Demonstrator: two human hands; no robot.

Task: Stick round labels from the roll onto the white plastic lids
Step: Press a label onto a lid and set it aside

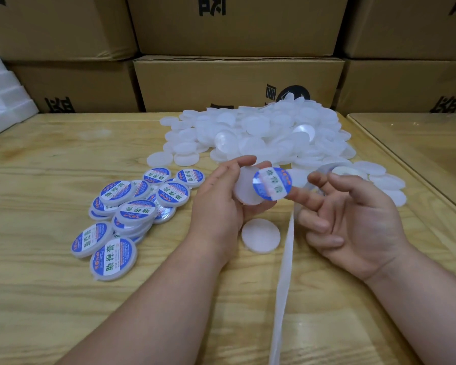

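A: Since the round blue-and-white printed label (272, 183) is a thin flexible film, how should it be handled?

B: It is judged to be almost weightless, limp and tacky on one face, so it is best taken by the very rim. At present it is held at its three o'clock edge by the fingertips of the right hand (353, 219), whose other fingers are loosely spread; whether it is pinched or merely stuck to a fingertip cannot be told.

A: And the blank white round plastic lid (245, 189)?

B: It is gripped by the left hand (219, 204), fingers curled over its twelve o'clock edge and thumb below. It looks light, stiff and smooth, so an edge grip is judged safest. The label overlaps its three o'clock side.

A: What else is seen on the pale wooden table (50, 159)?

B: A second blank white lid (260, 235) lies at six o'clock of the hands, the white backing strip (282, 283) trails beside it, labelled lids (121, 214) are piled at nine o'clock, and unlabelled ones (261, 133) are heaped at twelve.
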